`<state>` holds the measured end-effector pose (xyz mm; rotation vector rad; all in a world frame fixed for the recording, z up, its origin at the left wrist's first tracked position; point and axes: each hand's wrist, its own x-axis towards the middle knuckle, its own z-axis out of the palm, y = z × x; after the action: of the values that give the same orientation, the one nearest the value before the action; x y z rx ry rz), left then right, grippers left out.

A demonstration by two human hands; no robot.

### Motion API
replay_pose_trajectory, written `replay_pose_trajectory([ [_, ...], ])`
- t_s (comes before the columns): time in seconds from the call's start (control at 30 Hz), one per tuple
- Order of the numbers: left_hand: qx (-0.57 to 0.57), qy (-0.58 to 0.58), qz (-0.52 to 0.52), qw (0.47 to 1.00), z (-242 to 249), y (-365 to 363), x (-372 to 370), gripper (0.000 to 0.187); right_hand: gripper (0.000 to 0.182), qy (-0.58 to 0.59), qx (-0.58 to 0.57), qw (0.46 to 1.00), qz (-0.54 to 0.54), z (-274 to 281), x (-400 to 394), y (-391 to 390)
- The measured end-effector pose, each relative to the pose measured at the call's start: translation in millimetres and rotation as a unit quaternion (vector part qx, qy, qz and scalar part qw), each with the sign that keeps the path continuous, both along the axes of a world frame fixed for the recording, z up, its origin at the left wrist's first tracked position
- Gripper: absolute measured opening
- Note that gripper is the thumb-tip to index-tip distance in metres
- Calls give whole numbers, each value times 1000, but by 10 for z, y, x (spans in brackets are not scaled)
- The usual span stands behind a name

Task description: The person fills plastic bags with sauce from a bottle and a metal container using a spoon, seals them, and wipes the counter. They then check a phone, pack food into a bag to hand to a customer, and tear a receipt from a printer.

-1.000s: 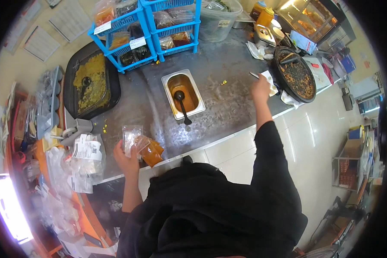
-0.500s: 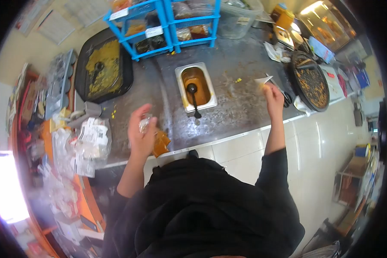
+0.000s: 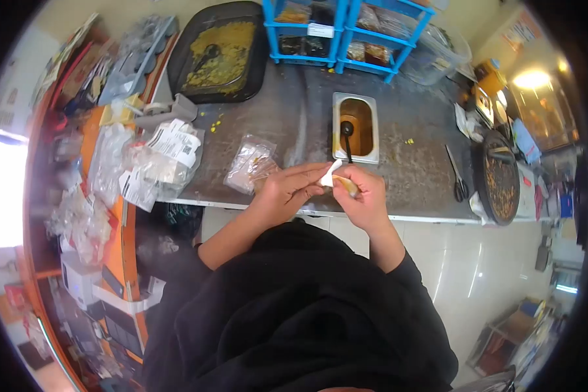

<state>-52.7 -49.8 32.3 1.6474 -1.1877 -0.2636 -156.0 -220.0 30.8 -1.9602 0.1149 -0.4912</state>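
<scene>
Close together at the counter's front edge, my two hands meet over a small white strip (image 3: 334, 174), which looks like folded paper or tape. My left hand (image 3: 286, 193) has its fingers pressed together at the strip's left side. My right hand (image 3: 364, 199) is closed round a small yellowish, rounded piece (image 3: 348, 187) just under the strip. Left of my hands lies a clear plastic packet (image 3: 249, 164) with reddish-brown contents. Just beyond them stands a metal container (image 3: 375, 152) of brown sauce, a black ladle (image 3: 347, 129) resting in it.
A black tray (image 3: 251, 81) of yellow food stands at the back left, beside blue shelf racks (image 3: 338, 49). Scissors (image 3: 459, 186) and a round dark pan (image 3: 483, 189) of brown bits lie at the right. Plastic bags (image 3: 170, 163) crowd the left end.
My hands, wide apart before, have come together, the right bringing the white piece. The clear packet, by my left hand before, lies on the counter. The view has shifted left.
</scene>
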Motion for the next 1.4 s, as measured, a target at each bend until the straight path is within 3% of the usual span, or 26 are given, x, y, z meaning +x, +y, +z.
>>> replay_pose_trajectory([
  [0.1,-63,-58,59,995,-230,198,82,23,16,34,41,998,-16,-180,185,115],
  [0.2,32,30,212,976,-656,639,108,14,22,101,70,991,-43,-398,644,299],
  [0.27,18,88,282,955,-709,879,107,13,28,137,41,987,-76,-583,967,415],
  [0.37,-7,93,377,922,-738,1174,122,13,34,-35,-195,958,-205,-755,1333,644],
  [0.5,-119,165,458,865,-727,1615,98,11,31,9,-231,973,-3,-847,1506,839],
  [0.57,-78,89,475,872,-826,1955,47,8,22,58,-188,977,80,-1004,1613,916],
  [0.6,-51,48,491,868,-837,2167,-4,8,14,8,-196,977,88,-993,1671,1025],
  [0.73,-105,159,607,772,-663,2667,-238,7,8,-12,-126,976,179,-829,1700,1643],
  [0.9,-88,193,643,736,-613,3490,-514,9,8,66,-51,935,343,-944,1693,2490],
  [1.03,-83,226,658,714,-718,4292,-680,10,10,132,-100,922,351,-1083,1615,3347],
  [1.13,-51,179,684,705,-861,4960,-784,9,12,258,20,901,350,-1261,1624,4050],
  [1.27,-1,185,694,696,-1172,5768,-953,9,15,153,-155,867,449,-1406,1812,4935],
  [1.4,20,231,676,700,-1335,6217,-1061,12,14,81,-188,857,473,-1495,2040,5908],
])
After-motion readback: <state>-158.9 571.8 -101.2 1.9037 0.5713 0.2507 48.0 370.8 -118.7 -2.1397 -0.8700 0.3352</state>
